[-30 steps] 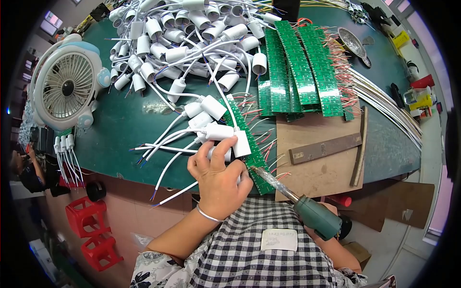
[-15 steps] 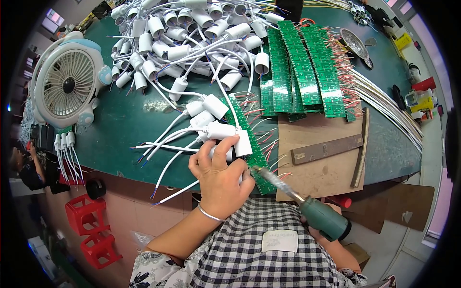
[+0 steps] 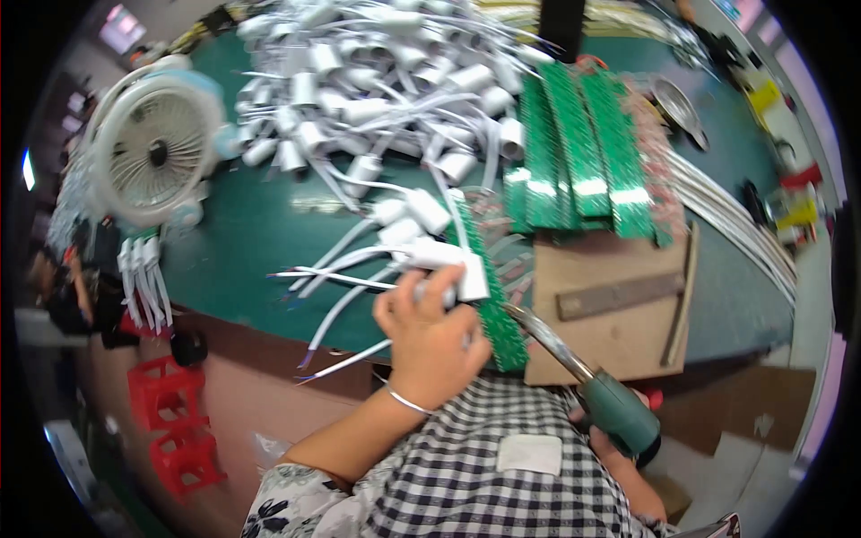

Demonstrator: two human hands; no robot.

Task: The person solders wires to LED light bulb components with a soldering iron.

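Observation:
My left hand (image 3: 432, 345) is closed on a white lamp socket (image 3: 473, 278), its fingers curled over the green circuit board strip (image 3: 504, 336). Several more white sockets with cables lie along that strip, just beyond my fingers. In my right hand (image 3: 612, 453) is a soldering iron (image 3: 619, 412) with a green handle. Its metal tip points left, just right of my left thumb and over the strip's right edge. The handle hides most of my right fingers. Thin red and white wires (image 3: 516, 269) stick out from the strip's right side.
A heap of white sockets (image 3: 359, 108) covers the far table. Stacked green boards (image 3: 583, 161) lie at far right, beyond a brown board (image 3: 610, 345) bearing a wooden bar (image 3: 619, 296). A white fan (image 3: 157, 152) stands left. Red stools (image 3: 170, 394) are on the floor.
The whole view has shifted and blurred a little. The iron's tip has drawn slightly right, away from my left thumb. My left hand keeps its hold on the socket.

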